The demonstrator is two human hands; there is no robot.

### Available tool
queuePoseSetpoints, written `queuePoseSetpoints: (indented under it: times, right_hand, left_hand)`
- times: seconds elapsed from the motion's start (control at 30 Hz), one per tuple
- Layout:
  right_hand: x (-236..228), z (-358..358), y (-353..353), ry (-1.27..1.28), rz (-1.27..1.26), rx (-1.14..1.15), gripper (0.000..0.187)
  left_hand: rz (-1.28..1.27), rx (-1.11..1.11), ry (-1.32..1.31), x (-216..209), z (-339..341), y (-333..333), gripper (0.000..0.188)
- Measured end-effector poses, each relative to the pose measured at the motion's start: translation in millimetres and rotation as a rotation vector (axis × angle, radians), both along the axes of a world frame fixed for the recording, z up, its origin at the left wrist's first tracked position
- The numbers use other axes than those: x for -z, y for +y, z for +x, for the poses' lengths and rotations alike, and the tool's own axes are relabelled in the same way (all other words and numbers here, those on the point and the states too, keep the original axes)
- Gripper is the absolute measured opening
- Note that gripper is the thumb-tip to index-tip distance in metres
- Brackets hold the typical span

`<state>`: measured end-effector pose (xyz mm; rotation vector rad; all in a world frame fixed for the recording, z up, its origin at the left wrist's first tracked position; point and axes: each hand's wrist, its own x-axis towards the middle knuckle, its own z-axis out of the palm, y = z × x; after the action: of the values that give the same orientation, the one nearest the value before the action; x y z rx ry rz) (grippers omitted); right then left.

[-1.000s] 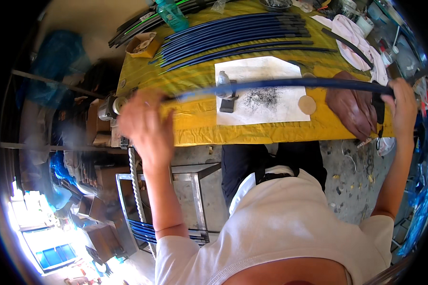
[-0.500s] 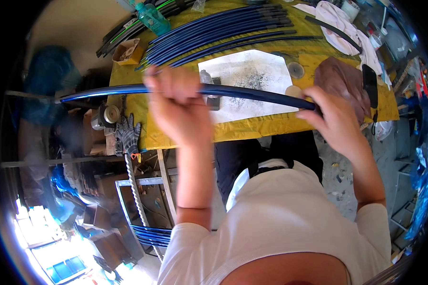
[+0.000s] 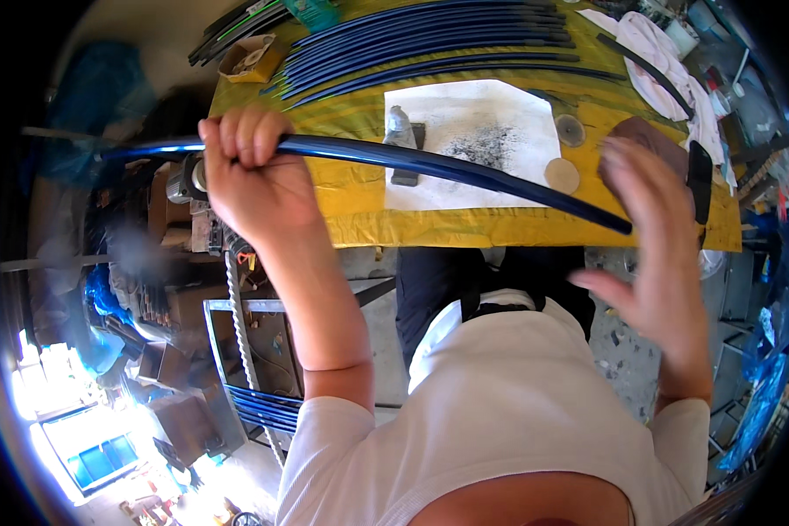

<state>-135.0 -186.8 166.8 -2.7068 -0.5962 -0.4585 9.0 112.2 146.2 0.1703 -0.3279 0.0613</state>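
A long, glossy dark-blue rod [image 3: 430,163] crosses in front of me above the table's near part. My left hand [image 3: 259,167] is wrapped round it, left of its middle. Beside the rod's right end, my right hand [image 3: 653,219] is open, thumb and fingers apart, and somewhat blurred. Below the rod lies a white sheet [image 3: 535,127] strewn with dark specks. On that sheet rest a dark block [image 3: 405,178] and a small greyish crumpled piece [image 3: 399,130]. A round tan disc [image 3: 562,176] sits at the sheet's right edge.
Many similar blue rods [image 3: 430,39] lie across the back of the yellow-covered table [image 3: 351,219]. A small yellow box [image 3: 250,60] stands at back left. A brown cloth [image 3: 649,145] and a pale cloth [image 3: 644,44] are on the right. Below left stands a metal frame [image 3: 209,329].
My left hand has moved left with the rod in its grasp. My right hand has let go of the rod's right end and opened beside it.
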Motion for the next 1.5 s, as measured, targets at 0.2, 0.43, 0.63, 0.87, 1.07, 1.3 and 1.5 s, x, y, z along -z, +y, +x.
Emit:
queuePoseSetpoints:
  times: [0.2,0.43,0.63,0.87,1.07,1.3,1.5]
  right_hand:
    - [49.1,32.8,24.6,-0.078,-0.058,0.034,0.032]
    - [61.1,-30.6,-94.3,0.044,-0.327,0.288,0.023]
    - [38.7,-6.9,-7.9,0.179,-0.099,0.161,0.020]
    - [15.2,-24.7,-12.5,1.342,0.796,0.112,0.023]
    - [54.8,-48.5,-0.7,0.405,-0.010,0.291,0.021]
    - [55.0,-51.0,-31.1,-0.146,-0.284,0.292,0.039]
    - [55.8,-42.0,-55.3,-0.340,-0.249,0.251,0.032]
  left_hand:
    - [0.027,-0.050,0.050,13.1,4.7,-5.3,0.024]
    - [-0.030,-0.050,0.233,48.0,36.7,168.7,0.033]
    - [0.028,-0.036,0.174,25.9,14.2,17.6,0.022]
    - [-0.183,0.279,-0.202,26.6,20.8,-36.5,0.031]
    - [0.178,0.037,0.334,72.1,41.8,-55.2,0.042]
    - [-0.121,0.167,0.136,61.0,10.6,-44.7,0.044]
    - [-0.194,0.103,0.162,42.3,1.2,-36.6,0.035]
